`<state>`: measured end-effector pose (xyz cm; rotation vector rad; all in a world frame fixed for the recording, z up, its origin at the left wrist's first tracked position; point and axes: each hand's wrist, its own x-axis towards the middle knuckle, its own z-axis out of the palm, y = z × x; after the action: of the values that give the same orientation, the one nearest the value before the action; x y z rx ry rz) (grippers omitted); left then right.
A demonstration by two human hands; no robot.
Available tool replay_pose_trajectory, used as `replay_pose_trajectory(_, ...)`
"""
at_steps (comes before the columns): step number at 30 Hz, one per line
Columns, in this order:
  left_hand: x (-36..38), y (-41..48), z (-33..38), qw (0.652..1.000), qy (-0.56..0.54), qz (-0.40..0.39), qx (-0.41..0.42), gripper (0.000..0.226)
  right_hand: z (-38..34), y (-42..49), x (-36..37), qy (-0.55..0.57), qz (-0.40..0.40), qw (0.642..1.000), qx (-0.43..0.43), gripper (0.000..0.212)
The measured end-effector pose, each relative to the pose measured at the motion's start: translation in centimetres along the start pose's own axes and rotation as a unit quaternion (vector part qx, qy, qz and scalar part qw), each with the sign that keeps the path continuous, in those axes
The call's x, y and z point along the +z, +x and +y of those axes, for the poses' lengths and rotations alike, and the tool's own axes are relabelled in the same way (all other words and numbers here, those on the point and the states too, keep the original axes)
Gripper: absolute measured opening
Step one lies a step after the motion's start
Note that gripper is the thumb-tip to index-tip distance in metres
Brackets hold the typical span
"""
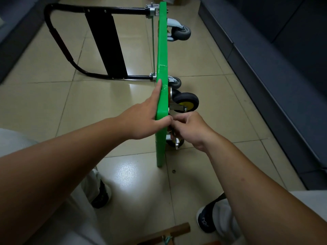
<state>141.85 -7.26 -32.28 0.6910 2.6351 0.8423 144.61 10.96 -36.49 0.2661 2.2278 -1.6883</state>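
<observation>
A green platform trolley [161,50] stands on its side on the tiled floor, its black folding handle [58,39] stretched out to the left. My left hand [146,115] holds the platform's near top edge, index finger lying straight along it and thumb hooked over the rim. My right hand [191,129] is curled on the underside at the near caster's metal bracket [177,143]; what its fingers pinch is hidden. Above it sits a black wheel with a yellow hub [187,102]. Two grey casters [182,31] show farther along.
Dark blue sofas or benches [265,59] line the right side, and another dark one [10,32] runs along the left. My shoes [101,197] and light trousers are at the bottom. A wooden piece with green cord [169,234] lies near my feet. A small screw-like bit [174,171] lies on the tile.
</observation>
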Motion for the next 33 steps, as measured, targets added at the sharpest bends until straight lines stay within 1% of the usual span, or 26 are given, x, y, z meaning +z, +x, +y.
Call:
replay_pose_trajectory(2, 0.0, 0.0, -0.2, 1.000, -0.001, 0.002, 0.001, 0.104, 0.5, -0.1, 0.2, -0.005, -0.014, 1.000, -0.018, 0.020)
replay_pose_trajectory(5, 0.1, 0.0, -0.2, 1.000, 0.001, 0.007, 0.003, 0.104, 1.4, 0.0, 0.8, 0.023, -0.017, 0.999, -0.031, 0.016)
replay_pose_trajectory(10, 0.0, 0.0, -0.3, 1.000, 0.010, 0.005, 0.002, 0.103, 4.2, 0.7, 1.0, 0.018, 0.020, 0.997, -0.078, 0.030)
replay_pose_trajectory(14, -0.1, 0.1, -0.2, 1.000, 0.015, -0.003, -0.004, 0.106, 6.1, 2.1, 0.8, 0.012, 0.047, 0.995, -0.088, 0.037)
replay_pose_trajectory(19, -0.2, 0.1, -0.3, 1.000, 0.005, -0.006, -0.003, 0.108, 7.6, 5.3, 1.0, -0.021, 0.052, 0.995, -0.086, 0.033)
replay_pose_trajectory(23, -0.2, 0.0, -0.8, 1.000, -0.001, -0.010, 0.002, 0.107, 8.3, 7.1, 1.4, -0.037, 0.044, 0.992, -0.111, 0.028)
replay_pose_trajectory(26, -0.2, 0.1, -0.7, 1.000, 0.006, -0.020, 0.003, 0.107, 8.7, 7.5, 1.1, -0.041, 0.036, 0.993, -0.106, 0.029)
replay_pose_trajectory(30, -0.2, 0.1, -0.5, 1.000, 0.014, -0.015, 0.008, 0.107, 9.0, 6.0, 0.6, -0.092, 0.046, 0.989, -0.107, 0.033)
replay_pose_trajectory(32, -0.2, 0.0, -0.5, 1.000, 0.016, -0.011, 0.006, 0.107, 10.5, 4.7, 0.0, -0.153, 0.067, 0.984, -0.062, 0.029)
replay_pose_trajectory(33, -0.2, 0.0, -0.5, 1.000, 0.017, -0.011, 0.005, 0.107, 11.6, 3.9, -0.4, -0.190, 0.071, 0.979, -0.015, 0.019)
